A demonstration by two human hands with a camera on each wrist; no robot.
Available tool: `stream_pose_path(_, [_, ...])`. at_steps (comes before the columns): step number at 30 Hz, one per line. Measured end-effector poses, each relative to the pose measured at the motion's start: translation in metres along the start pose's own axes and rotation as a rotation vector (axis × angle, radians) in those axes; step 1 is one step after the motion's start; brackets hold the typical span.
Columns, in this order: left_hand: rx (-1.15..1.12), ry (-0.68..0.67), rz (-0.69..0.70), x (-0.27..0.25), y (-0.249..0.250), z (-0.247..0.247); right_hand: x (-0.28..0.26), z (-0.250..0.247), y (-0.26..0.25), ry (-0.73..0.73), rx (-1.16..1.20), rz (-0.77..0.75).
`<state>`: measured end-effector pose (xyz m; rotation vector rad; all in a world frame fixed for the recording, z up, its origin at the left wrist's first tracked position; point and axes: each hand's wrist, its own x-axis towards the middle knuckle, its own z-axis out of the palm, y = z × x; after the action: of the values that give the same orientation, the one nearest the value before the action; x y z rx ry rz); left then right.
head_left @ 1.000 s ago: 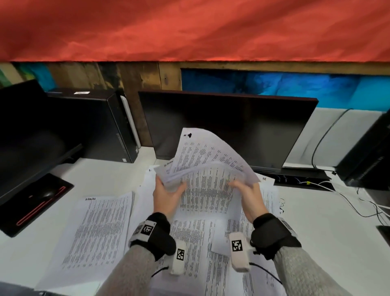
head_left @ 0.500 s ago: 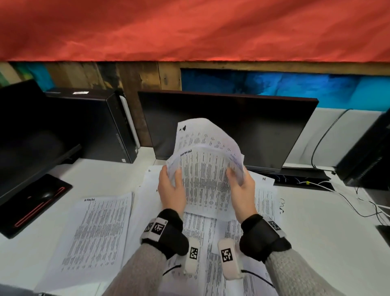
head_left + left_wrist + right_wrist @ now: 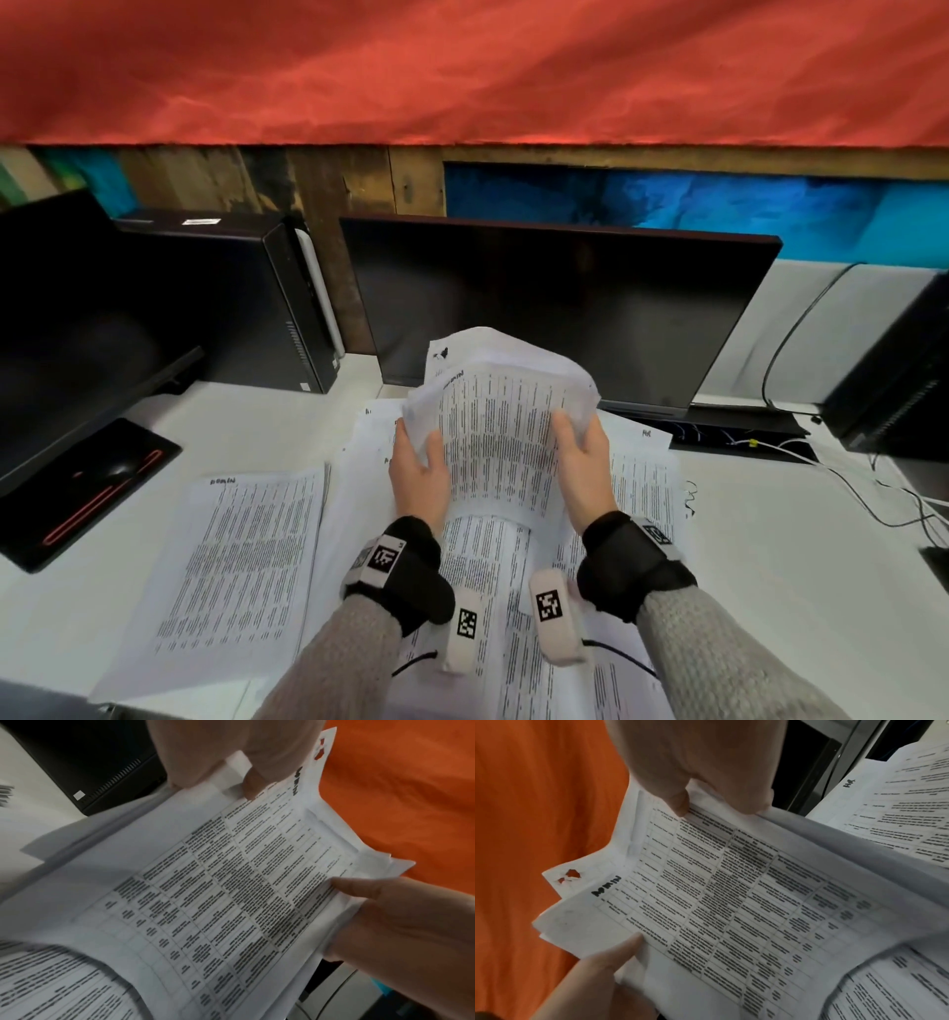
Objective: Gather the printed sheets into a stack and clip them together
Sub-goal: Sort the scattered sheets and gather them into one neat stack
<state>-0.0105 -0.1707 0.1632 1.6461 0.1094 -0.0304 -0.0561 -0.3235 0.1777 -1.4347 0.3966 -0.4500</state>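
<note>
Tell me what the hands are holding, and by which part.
A bundle of printed sheets: left hand grips its left edge, right hand its right edge.

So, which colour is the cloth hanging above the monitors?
The cloth is red-orange, best seen in the head view.

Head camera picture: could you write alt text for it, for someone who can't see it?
Two hands, left hand and right hand, grip the side edges of a bundle of printed sheets raised above a white desk. More printed pages lie spread on the desk below, with a dark monitor behind and a computer tower at left.
</note>
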Motion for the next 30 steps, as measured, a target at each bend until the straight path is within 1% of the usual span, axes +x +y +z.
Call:
stream_pose_path(3, [-0.018, 0.019, 0.047, -0.001, 0.003, -0.005, -0.005, -0.004, -0.001, -0.005, 0.062, -0.015])
stream_pose_path(4, [-0.020, 0.010, 0.064, -0.001, 0.002, -0.007, -0.007, -0.005, -0.001, 0.005, 0.050, -0.023])
stream_pose_path(7, [0.000, -0.021, 0.101, 0.001, 0.000, -0.008, -0.012, -0.002, 0.001, 0.023, -0.095, -0.089])
stream_pose_path(9, [-0.024, -0.019, 0.061, 0.006, -0.003, -0.009, -0.010, 0.002, -0.001, 0.050, -0.229, -0.177])
stream_pose_path(11, [-0.050, -0.017, 0.021, 0.009, -0.002, -0.011, -0.006, 0.004, -0.006, 0.046, -0.321, -0.288])
stream_pose_path(14, [-0.117, -0.033, -0.027, 0.012, -0.003, -0.016, -0.001, 0.006, -0.015, -0.021, -0.504, -0.468])
stream_pose_path(16, [-0.122, -0.035, -0.030, 0.014, -0.005, -0.019, 0.001, 0.006, -0.020, -0.063, -0.637, -0.530])
stream_pose_path(18, [-0.121, -0.038, -0.037, 0.015, -0.010, -0.022, 0.004, 0.005, -0.022, -0.096, -0.737, -0.526])
stream_pose_path(21, [-0.101, -0.053, -0.053, 0.017, -0.017, -0.023, 0.006, 0.005, -0.024, -0.131, -0.818, -0.500])
stream_pose_path(24, [-0.055, -0.045, -0.049, 0.019, -0.025, -0.021, 0.005, 0.004, -0.027, -0.162, -0.827, -0.511])
stream_pose_path(26, [-0.037, -0.034, -0.048, 0.019, -0.026, -0.019, 0.005, 0.002, -0.033, -0.116, -0.804, -0.506])
stream_pose_path(28, [0.017, -0.058, 0.000, 0.021, -0.020, -0.019, 0.009, -0.001, -0.046, -0.033, -0.905, -0.479])
stream_pose_path(29, [0.080, -0.080, 0.057, 0.023, -0.014, -0.020, 0.012, -0.004, -0.056, -0.023, -0.987, -0.442])
stream_pose_path(30, [0.152, -0.110, 0.134, 0.025, -0.007, -0.020, 0.017, -0.007, -0.064, -0.047, -1.048, -0.380])
